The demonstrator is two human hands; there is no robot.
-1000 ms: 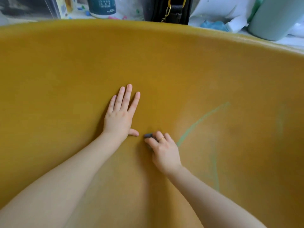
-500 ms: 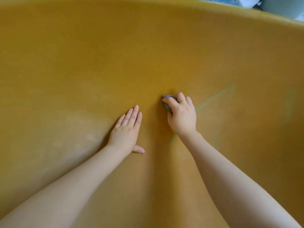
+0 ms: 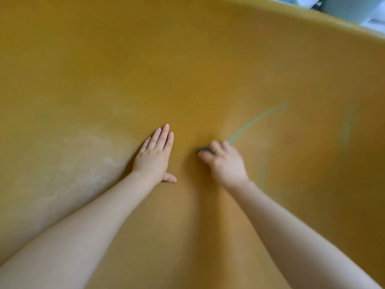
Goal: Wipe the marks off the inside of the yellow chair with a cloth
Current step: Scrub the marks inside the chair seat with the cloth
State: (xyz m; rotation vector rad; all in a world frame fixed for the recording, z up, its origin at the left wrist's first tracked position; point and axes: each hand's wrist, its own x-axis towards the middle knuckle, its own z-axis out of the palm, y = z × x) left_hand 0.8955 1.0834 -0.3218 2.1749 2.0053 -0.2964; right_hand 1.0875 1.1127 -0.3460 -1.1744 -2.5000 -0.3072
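I am looking down into the curved, matte inner shell of the yellow moulded chair (image 3: pixel 187 69), which fills nearly the whole view. My left hand (image 3: pixel 155 157) lies flat on the shell with its fingers straight and together and the thumb stuck out to the side, bracing and holding nothing. My right hand (image 3: pixel 224 161) is curled and blurred, its fingers bunched down over a small dark grey wad of cloth (image 3: pixel 203 150) that only peeks out past the fingertips; it is pressed against the chair just at the lower end of a long green streak (image 3: pixel 258 118) that runs up and to the right. A second, fainter green line (image 3: pixel 262 174) drops away beside my right wrist, and a pale greenish smear (image 3: pixel 346 130) sits well apart on the far right wall. I judge the shell to be hard, stiff and fairly smooth, so it should take firm pressure without giving. The cloth looks soft and tiny, apt to slip from under the fingers, so I would keep it pinned beneath the fingertips rather than pinched at an edge. Most of the marks look to be still there.
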